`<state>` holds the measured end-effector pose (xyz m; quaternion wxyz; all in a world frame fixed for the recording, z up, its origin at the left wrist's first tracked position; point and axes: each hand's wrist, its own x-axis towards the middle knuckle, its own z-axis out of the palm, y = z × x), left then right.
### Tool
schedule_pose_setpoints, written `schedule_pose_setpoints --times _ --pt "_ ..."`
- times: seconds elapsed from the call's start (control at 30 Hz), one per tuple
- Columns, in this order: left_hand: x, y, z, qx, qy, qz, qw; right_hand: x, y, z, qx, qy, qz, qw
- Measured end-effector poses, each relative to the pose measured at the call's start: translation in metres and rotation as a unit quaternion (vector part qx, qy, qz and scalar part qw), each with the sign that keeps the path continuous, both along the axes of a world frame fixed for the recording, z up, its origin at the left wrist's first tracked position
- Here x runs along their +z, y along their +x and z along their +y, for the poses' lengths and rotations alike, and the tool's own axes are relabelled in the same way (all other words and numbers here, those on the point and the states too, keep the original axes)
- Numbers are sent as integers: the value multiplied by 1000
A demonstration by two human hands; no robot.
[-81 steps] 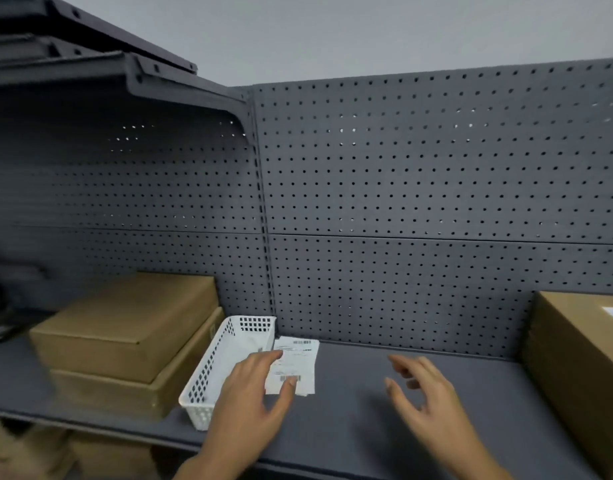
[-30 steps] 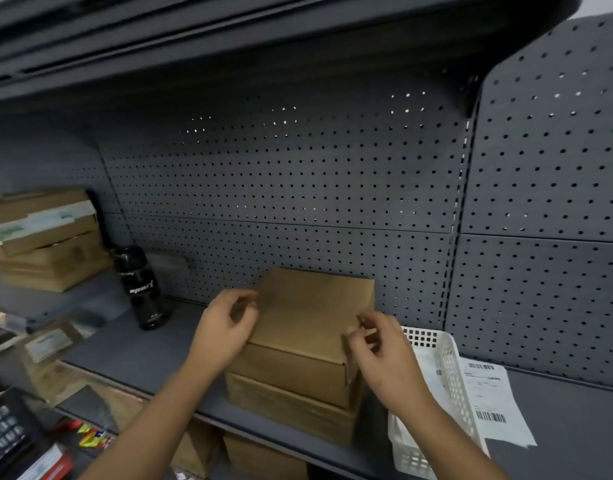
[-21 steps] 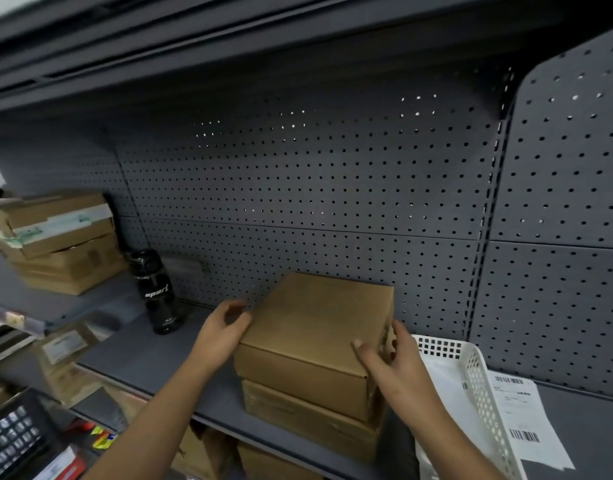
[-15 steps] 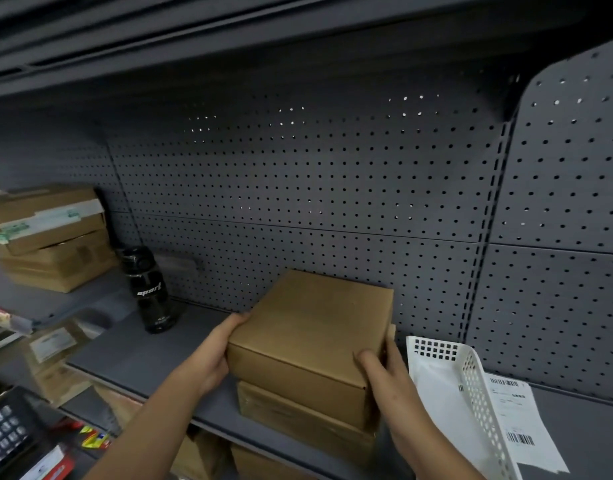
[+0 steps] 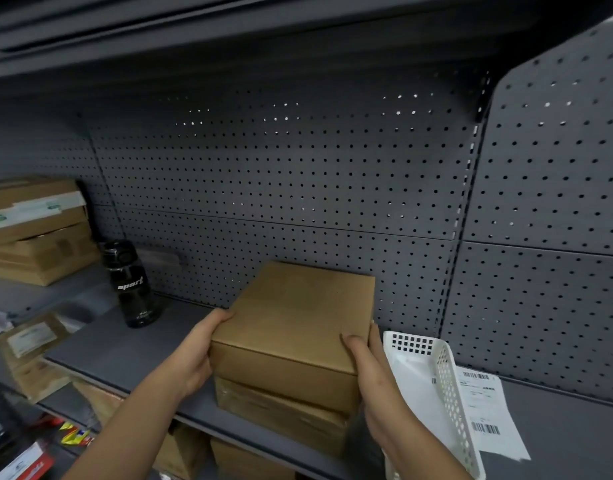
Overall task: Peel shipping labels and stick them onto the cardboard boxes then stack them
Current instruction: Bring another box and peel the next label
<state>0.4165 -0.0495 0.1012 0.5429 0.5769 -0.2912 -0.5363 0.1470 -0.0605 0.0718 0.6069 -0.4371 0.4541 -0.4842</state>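
— What does the box look like from where you sit?

— I see a plain brown top box (image 5: 298,317), closed, with no label on the faces toward me. It sits on a lower box (image 5: 281,410) of the same cardboard, on the grey shelf (image 5: 132,355) against the pegboard (image 5: 298,188).

— And the hands?

— My left hand (image 5: 191,358) is pressed to the top box's left side, thumb at the upper edge. My right hand (image 5: 374,372) clasps the near right corner, fingers (image 5: 350,344) curled over the top face. Both hands are holding the top box between them.

— What is around it?

— Just right of the stack stands a white basket (image 5: 447,382) with white sheets in it; my right hand is close against its wall. Beyond the basket a shipping label (image 5: 488,414) with barcodes lies flat on the shelf. To the left a black bottle (image 5: 132,282) marked "sport" stands upright, well apart from the stack. Further left, more cardboard boxes (image 5: 38,230) are piled on another shelf.

— Anything in the way?

— The basket crowds the right side. I cannot tell whether the top box is lifted clear of the lower one.
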Motion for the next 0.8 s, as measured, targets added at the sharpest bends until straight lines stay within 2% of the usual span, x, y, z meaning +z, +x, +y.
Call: schedule_pose_setpoints --times 0.4,0.63,0.8 --pt "25 -118 28 -52 -36 13 998 38 -122 10 -45 -10 -3 999" --pt "29 -207 42 -70 -33 -2 997 40 -211 29 -62 -14 -18 998" --pt "23 -258 45 -77 -33 25 996 35 -265 44 -82 -28 -6 996"
